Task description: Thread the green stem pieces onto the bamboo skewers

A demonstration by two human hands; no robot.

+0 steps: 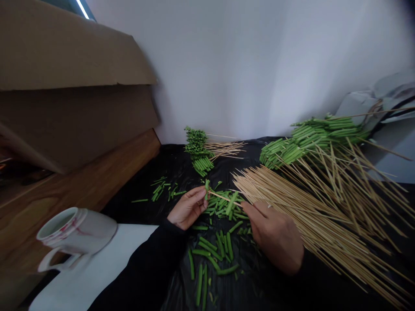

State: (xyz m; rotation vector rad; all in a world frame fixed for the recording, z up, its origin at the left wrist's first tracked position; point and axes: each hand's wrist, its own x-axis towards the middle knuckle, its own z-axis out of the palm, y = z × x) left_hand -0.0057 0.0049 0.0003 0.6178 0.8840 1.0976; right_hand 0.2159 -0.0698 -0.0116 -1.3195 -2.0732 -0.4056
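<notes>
My left hand [191, 207], near the middle, pinches a short cut piece of green stalk [207, 190] upright between thumb and fingers. My right hand [275, 235] grips a thin bamboo skewer [223, 197], whose far end reaches the stalk piece; whether it has gone in, I cannot tell. Another green piece [232, 203] crosses the skewer nearer my right hand; I cannot tell if it is threaded or lying behind. Beneath both hands, loose cut green stalks [220, 209] are heaped and scattered on a black plastic sheet [136, 216].
Many bare bamboo skewers [308, 211] lie at the right. Behind them is a stack of filled green skewers [311, 138], with a smaller stack [197, 147] by the wall. A white mug [81, 229] rests on a white surface at left, near a cardboard box [78, 116].
</notes>
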